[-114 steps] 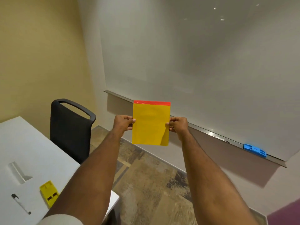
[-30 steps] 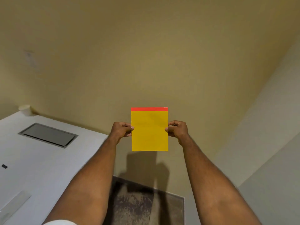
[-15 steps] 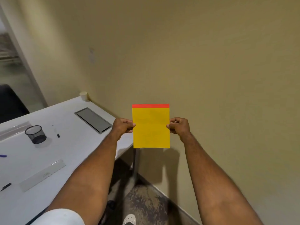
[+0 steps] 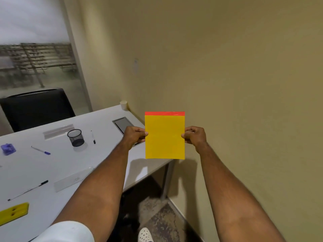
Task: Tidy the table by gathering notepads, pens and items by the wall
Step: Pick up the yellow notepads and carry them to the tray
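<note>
Yellow and smooth, the notepad (image 4: 164, 137) hangs upright in the air in front of me, a flat rectangle with a thin red-orange band along its top edge. My left hand (image 4: 134, 137) pinches its left edge, fingers curled with the thumb on the near face; my right hand (image 4: 194, 137) pinches the right edge the same way. The pad sits over the corner of the white table (image 4: 97, 154), close to the matte beige wall (image 4: 227, 84), and touches neither.

On the smooth tabletop to my left stands a round black mesh pen cup (image 4: 75, 139), upright. Just right of it lies a slim white pen with a black cap (image 4: 93, 137). Farther left lies a white pen with a blue cap (image 4: 41, 150), and beyond that a small purple plastic block (image 4: 7, 149) with a bumpy top. Nearer to me, a long thin black pen (image 4: 28, 190) lies at a slant, beside a clear plastic ruler (image 4: 73, 179). A chunky yellow plastic piece with two dark slots (image 4: 13, 213) rests at the near left edge. A second clear strip (image 4: 58, 131) lies behind the cup. A grey rectangular panel (image 4: 122, 124) is set flush into the table, partly behind my left hand. A small off-white cylinder (image 4: 123, 104) stands in the far corner against the wall. A black chair back (image 4: 36, 107) rises behind the table.
</note>
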